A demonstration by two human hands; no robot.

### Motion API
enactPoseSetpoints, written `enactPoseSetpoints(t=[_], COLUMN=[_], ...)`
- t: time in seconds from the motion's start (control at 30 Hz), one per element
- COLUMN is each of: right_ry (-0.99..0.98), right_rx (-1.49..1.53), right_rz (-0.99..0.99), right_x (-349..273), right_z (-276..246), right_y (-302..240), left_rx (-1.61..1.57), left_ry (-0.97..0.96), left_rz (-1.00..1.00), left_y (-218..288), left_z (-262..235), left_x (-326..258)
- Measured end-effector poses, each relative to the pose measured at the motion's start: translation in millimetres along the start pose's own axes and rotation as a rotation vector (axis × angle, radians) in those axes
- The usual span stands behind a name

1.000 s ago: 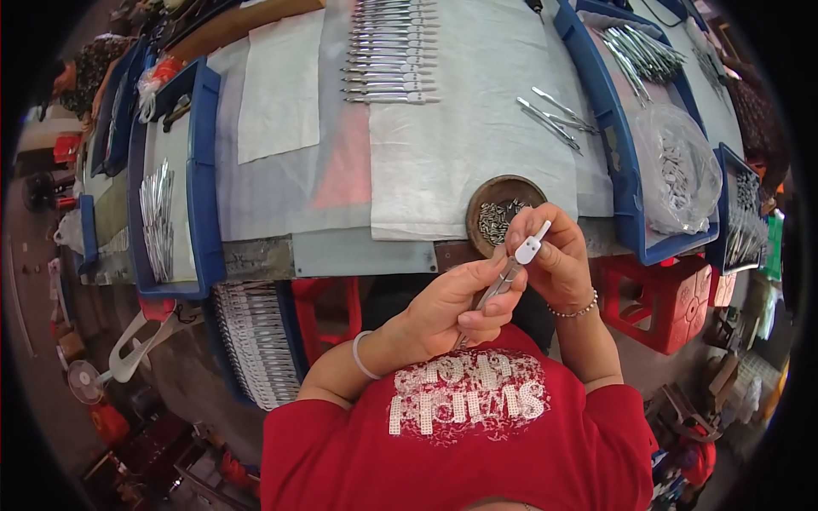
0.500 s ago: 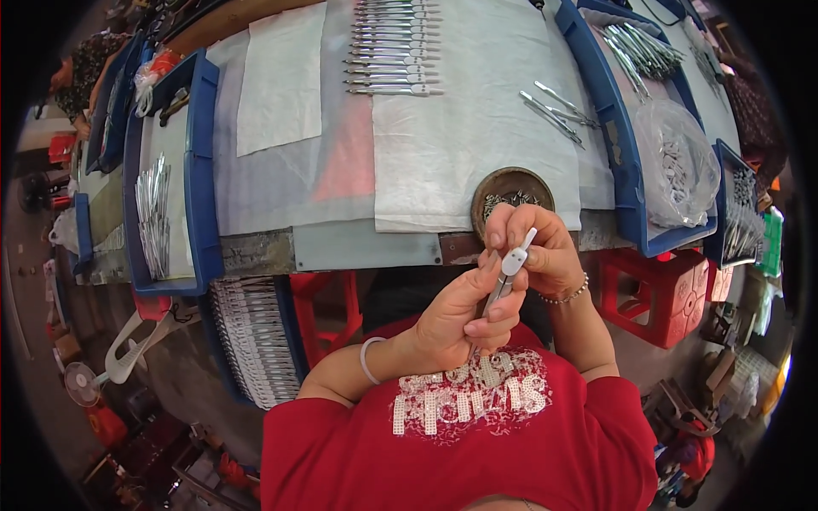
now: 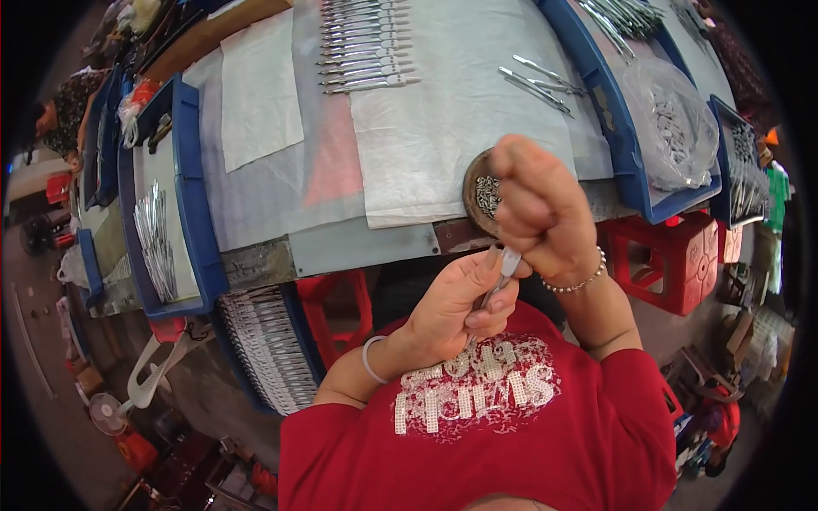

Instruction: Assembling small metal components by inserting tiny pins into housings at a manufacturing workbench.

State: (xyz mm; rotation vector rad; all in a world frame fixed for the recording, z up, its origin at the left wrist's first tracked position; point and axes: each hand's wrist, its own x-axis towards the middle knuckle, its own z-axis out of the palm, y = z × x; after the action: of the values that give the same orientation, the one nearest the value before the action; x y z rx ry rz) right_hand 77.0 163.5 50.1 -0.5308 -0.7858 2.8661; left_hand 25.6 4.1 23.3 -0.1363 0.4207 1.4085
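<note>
My left hand (image 3: 456, 302) is closed around a metal drawing compass (image 3: 509, 262), its pale head standing up above my thumb and fingers. Just above it, my right hand (image 3: 545, 200) is curled with the fingers tucked in, slightly blurred; what it grips, if anything, is hidden. Part of a round brown bowl (image 3: 470, 200) shows behind the right hand, with small metal screws (image 3: 487, 192) inside. Farther up the table lies a neat row of similar compasses (image 3: 366, 66). Several loose metal legs (image 3: 537, 92) rest on the white sheet to the right.
A blue tray (image 3: 189, 162) at left holds thin metal parts (image 3: 155, 238). Another blue tray (image 3: 626, 145) at right holds a clear bag (image 3: 669, 128) of small parts and metal rods. Below the table edge stand a crate of stacked parts (image 3: 268, 349) and red stools (image 3: 673, 255).
My right hand has come off the compass head and risen, curling over the bowl's right side. The left hand keeps its hold. The whole view has tilted slightly.
</note>
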Motion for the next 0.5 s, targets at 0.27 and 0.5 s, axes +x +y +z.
enactPoseSetpoints(t=[0.27, 0.5], right_ry=[0.118, 0.092], right_rx=[0.02, -0.022], right_rz=[0.033, 0.058], right_x=[19, 24], right_z=[-6, -10], right_y=[1, -5], left_rx=[-0.245, -0.325], left_ry=[-0.06, -0.13], left_rz=[-0.014, -0.036], left_y=[-6, -6], left_z=[-11, -13], left_x=[14, 23])
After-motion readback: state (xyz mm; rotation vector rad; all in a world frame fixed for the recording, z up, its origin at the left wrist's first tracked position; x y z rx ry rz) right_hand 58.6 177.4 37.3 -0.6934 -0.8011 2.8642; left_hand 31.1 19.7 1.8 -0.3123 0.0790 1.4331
